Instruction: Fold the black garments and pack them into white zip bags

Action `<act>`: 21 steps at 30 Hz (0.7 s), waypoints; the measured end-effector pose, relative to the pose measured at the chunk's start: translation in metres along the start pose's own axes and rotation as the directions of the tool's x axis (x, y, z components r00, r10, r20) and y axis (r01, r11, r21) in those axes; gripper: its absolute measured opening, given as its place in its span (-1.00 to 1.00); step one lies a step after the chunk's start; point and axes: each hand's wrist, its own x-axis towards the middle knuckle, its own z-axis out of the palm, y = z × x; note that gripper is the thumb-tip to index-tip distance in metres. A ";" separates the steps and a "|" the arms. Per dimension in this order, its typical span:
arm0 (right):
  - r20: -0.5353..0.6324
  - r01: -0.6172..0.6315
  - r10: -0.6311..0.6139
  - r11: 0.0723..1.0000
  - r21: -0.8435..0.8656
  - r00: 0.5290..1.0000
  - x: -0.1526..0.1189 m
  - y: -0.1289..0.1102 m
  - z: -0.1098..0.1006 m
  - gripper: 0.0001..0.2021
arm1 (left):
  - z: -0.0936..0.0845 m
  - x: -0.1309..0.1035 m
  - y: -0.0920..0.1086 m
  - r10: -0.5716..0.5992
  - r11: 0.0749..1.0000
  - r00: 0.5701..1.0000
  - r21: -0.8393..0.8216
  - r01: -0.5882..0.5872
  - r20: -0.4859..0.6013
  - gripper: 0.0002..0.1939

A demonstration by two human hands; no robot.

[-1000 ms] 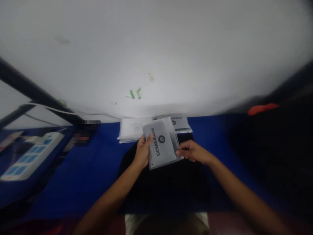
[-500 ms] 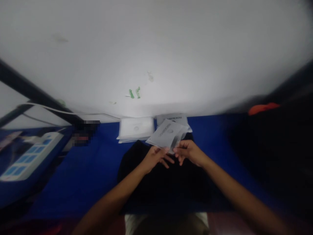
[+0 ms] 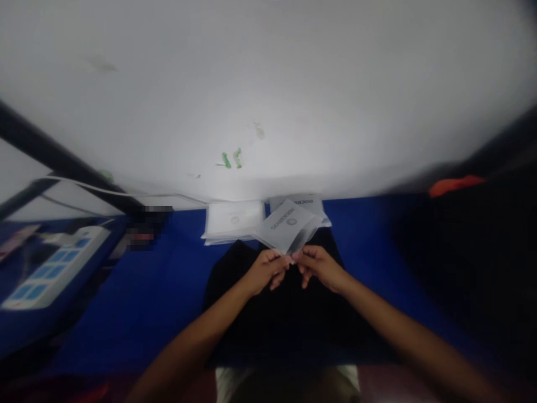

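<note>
power strip: far left, aslant on the blue table.
white packets: stacked flat near the wall.
left hand: thumb and fingers clamped on the grey pouch's near corner.
grey pouch: between the stacks as seen, above the black material — one corner toward the person, printed line slanting near-left to far-right; long axis uncertain.
right hand: fingertips pinched at the same corner, beside the left.
printed packets: behind, partly covered.
orange item: far right — identity unclear.
</note>
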 end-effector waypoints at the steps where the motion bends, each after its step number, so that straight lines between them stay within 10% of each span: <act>1: -0.049 0.023 -0.022 0.999 0.027 0.999 0.002 -0.001 -0.001 -0.65 | 0.000 0.000 0.000 -0.006 1.000 1.000 -0.025 0.006 -0.006 -0.65; 8: -0.481 0.268 -0.200 0.960 0.076 0.853 0.016 -0.024 -0.050 -0.68 | 0.001 -0.005 0.005 0.067 0.997 0.998 -0.045 -0.067 0.015 -0.60; 21: -0.570 0.290 -0.294 0.952 -0.100 0.767 0.020 -0.031 -0.077 -0.69 | -0.003 0.000 -0.004 0.106 0.991 0.994 -0.076 -0.106 -0.001 -0.62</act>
